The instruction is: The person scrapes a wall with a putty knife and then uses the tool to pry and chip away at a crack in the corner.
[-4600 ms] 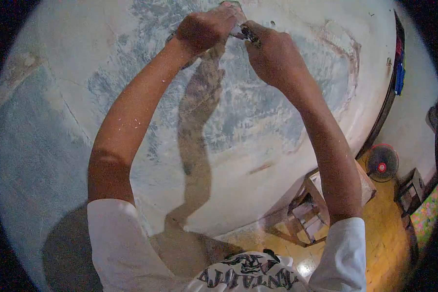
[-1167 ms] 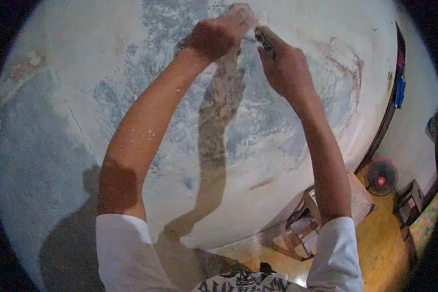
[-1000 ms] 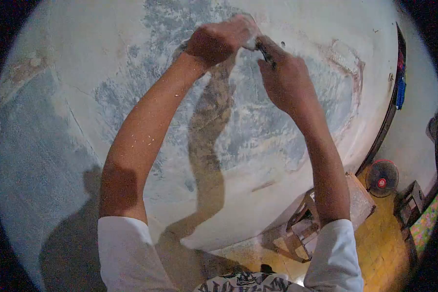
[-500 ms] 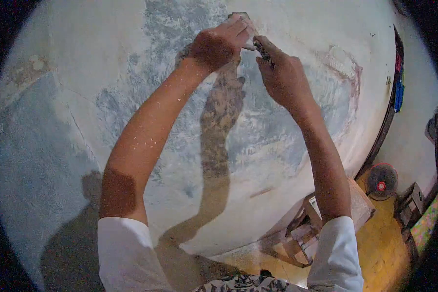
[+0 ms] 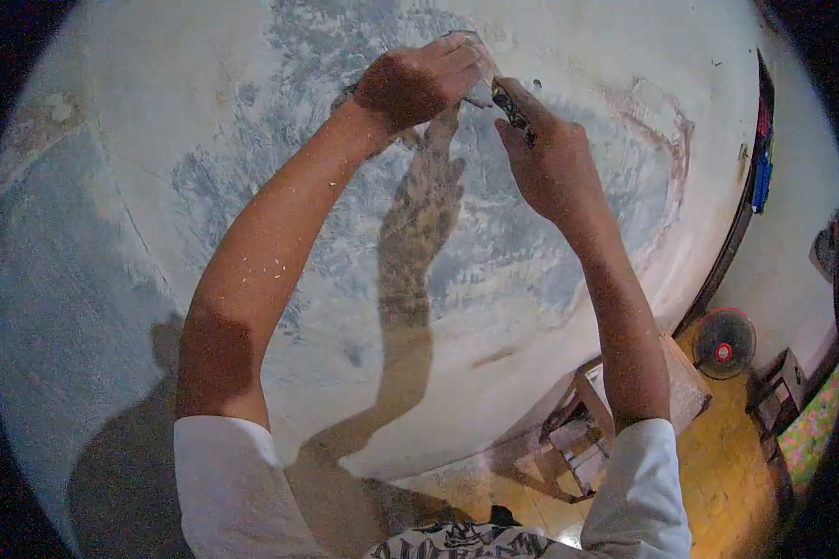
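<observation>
High up against the patchy wall, my right hand is closed around the dark handle of a scraper. The scraper's flat blade lies close to the wall, up and to the left of the handle. My left hand has its fingers together on the blade, partly covering it. Grey-blue patches show beneath the whitish wall layer around both hands. Small pale flakes stick to my left forearm, and the exact contact of the blade edge is hidden.
A wooden stool-like frame and a box-like piece stand at lower right. Beyond them are a fan and a small dark wooden stand on the yellowish floor. A dark door frame borders the wall.
Both hands and the scraper sit slightly lower in view, and the right hand has shifted a little right. The view itself has moved slightly. Both hands keep their hold.
</observation>
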The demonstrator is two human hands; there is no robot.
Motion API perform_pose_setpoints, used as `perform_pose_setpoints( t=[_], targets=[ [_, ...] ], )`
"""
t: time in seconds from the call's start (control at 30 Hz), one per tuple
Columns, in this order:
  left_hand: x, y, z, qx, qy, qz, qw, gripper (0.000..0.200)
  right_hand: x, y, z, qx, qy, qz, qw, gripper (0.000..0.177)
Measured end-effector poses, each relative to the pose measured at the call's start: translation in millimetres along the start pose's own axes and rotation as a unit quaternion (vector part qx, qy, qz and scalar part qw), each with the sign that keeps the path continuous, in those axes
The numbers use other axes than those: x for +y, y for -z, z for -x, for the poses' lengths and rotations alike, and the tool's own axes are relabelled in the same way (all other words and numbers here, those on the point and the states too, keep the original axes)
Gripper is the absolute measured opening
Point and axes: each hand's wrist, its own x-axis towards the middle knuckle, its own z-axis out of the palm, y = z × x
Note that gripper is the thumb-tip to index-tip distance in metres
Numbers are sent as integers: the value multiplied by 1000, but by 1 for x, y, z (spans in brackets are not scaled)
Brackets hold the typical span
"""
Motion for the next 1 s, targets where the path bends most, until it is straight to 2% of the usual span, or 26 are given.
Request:
perform_pose_setpoints(
  t=[0.07, 0.17, 0.27, 0.37, 0.47, 0.57, 0.67, 0.77, 0.87, 1.0],
  targets=[
    [-1, 1, -1, -2, 18, 2, 1000, 23, 1, -1, -7, 32, 30, -18, 999, 35],
    [-2, -1, -3, -25, 59, -27, 998, 24, -3, -2, -15, 18, 7, 5, 1000, 36],
    [-1, -1, 0, -14, 62, 2, 998, 24, -3, -8, -9, 31, 5, -2, 999, 38],
    [1, 0, 3, -26, 18, 32, 999, 23, -3, -7, 3, 4, -24, -17, 1000, 39],
    [-2, -2, 0, 9, 27, 35, 999, 22, -6, 2, -4, 20, 4, -31, 999, 41],
    [-1, -6, 1, 14, 11, 26, 999, 23, -5, 0, 1, 11, -27, -18, 999, 42],
    [-1, -4, 1, 3, 14, 23, 1000, 24, 3, -8, 3, 48, 20, -47, 998, 41],
    [-2, -1, -1, -9, 48, -4, 999, 23, 1, -3, -9, 41, 17, -31, 999, 41],
    [-6, -6, -7, 22, 67, -3, 997, 23, -16, 1, -21, -7, -62, -25, 998, 41],
    [-1, -2, 4, -19, 20, -4, 1000, 24, -10, -2, 0, 12, -33, -45, 998, 40]
  ],
)
